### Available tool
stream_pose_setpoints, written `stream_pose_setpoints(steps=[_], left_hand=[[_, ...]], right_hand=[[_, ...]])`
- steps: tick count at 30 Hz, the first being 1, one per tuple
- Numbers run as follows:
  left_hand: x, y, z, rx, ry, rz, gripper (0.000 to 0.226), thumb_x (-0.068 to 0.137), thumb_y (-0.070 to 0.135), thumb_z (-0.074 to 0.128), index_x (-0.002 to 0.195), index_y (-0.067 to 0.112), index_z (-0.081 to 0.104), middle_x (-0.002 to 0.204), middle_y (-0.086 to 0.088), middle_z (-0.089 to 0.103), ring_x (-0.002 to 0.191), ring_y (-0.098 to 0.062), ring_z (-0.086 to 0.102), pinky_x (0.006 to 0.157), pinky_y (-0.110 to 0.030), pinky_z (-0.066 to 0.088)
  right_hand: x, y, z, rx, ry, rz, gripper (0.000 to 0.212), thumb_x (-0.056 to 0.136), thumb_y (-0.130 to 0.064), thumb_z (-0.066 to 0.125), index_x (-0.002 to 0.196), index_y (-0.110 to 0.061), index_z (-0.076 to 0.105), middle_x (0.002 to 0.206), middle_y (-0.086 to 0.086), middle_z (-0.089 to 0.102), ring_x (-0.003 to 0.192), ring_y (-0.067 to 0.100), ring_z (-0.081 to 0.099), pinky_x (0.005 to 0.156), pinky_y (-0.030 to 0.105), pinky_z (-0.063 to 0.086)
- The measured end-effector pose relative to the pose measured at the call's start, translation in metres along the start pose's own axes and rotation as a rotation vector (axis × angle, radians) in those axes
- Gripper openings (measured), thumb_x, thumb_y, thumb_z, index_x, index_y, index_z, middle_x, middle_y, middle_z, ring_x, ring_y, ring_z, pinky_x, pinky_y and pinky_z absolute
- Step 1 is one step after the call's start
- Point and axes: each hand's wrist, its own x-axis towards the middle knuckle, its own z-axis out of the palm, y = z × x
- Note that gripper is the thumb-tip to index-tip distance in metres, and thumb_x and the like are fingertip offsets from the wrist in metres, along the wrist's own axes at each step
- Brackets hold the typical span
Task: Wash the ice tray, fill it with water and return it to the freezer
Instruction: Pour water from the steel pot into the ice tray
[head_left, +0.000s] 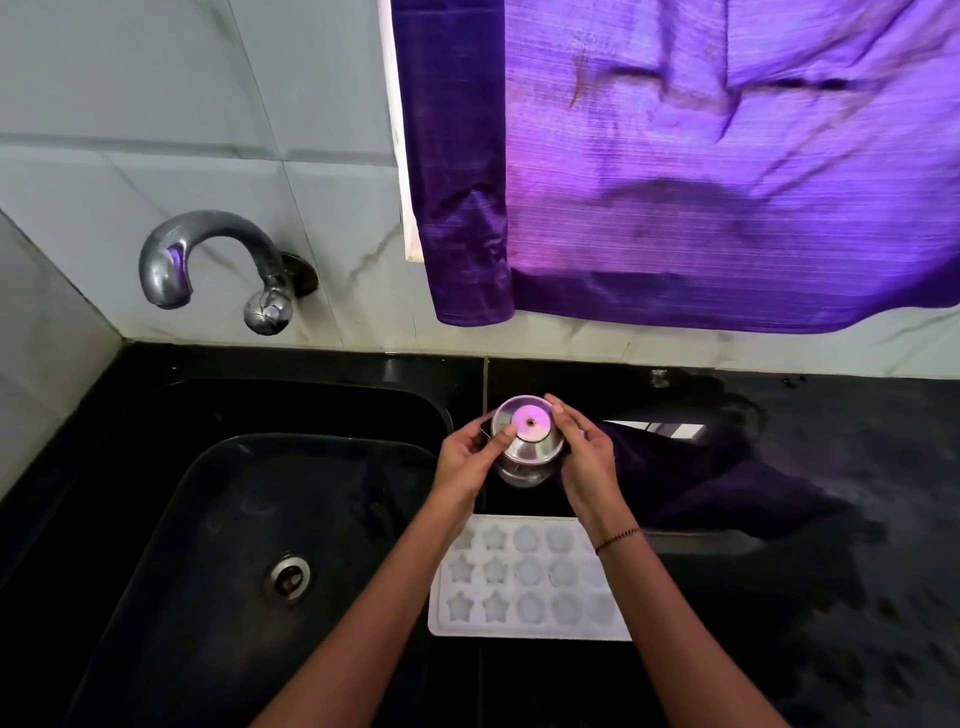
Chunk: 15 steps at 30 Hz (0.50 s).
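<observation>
A white ice tray (524, 577) with star and round moulds lies flat on the black counter, just right of the sink. Beyond it stands a small steel vessel (525, 441) with a shiny lid. My left hand (465, 457) grips the vessel's left side, its thumb on the lid. On the vessel's right side my right hand (587, 457) holds it, fingers curled over the rim. My right forearm crosses over the tray's right end and hides a few moulds.
A black sink (208, 519) with a metal drain (288, 576) fills the left. A curved steel tap (218, 260) juts from the tiled wall above it. A purple curtain (701, 182) hangs at the back right. The black counter (831, 597) on the right looks wet.
</observation>
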Motion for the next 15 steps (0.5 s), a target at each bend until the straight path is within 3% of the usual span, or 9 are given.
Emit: stream_pose_setpoints(steps=[5, 11, 15], left_hand=[[0.009, -0.01, -0.002, 0.039, -0.013, -0.013, 0.037, 0.085, 0.013, 0.066, 0.12, 0.005, 0.061, 0.109, -0.014, 0.069, 0.098, -0.018, 0.066, 0.084, -0.022, 0.052], [0.012, -0.014, -0.006, 0.041, -0.061, -0.02, 0.03, 0.088, 0.013, 0.062, 0.119, 0.01, 0.062, 0.106, -0.004, 0.07, 0.097, -0.01, 0.066, 0.083, -0.017, 0.05], [0.01, -0.012, -0.006, 0.093, -0.064, -0.039, 0.035, 0.089, 0.016, 0.062, 0.123, 0.009, 0.06, 0.111, -0.003, 0.069, 0.104, -0.01, 0.064, 0.083, -0.014, 0.049]], right_hand=[[0.011, 0.015, -0.007, 0.02, 0.022, -0.004, 0.015, 0.089, -0.013, 0.061, 0.101, -0.013, 0.071, 0.103, 0.004, 0.073, 0.098, 0.013, 0.067, 0.08, 0.019, 0.053], [0.014, 0.024, -0.01, 0.003, 0.032, -0.022, 0.016, 0.089, -0.014, 0.061, 0.103, -0.013, 0.07, 0.102, 0.001, 0.073, 0.097, 0.009, 0.068, 0.077, 0.016, 0.053], [0.012, 0.019, -0.011, -0.098, 0.023, -0.026, 0.019, 0.09, -0.016, 0.061, 0.108, -0.013, 0.067, 0.11, 0.006, 0.07, 0.105, 0.016, 0.064, 0.089, 0.025, 0.052]])
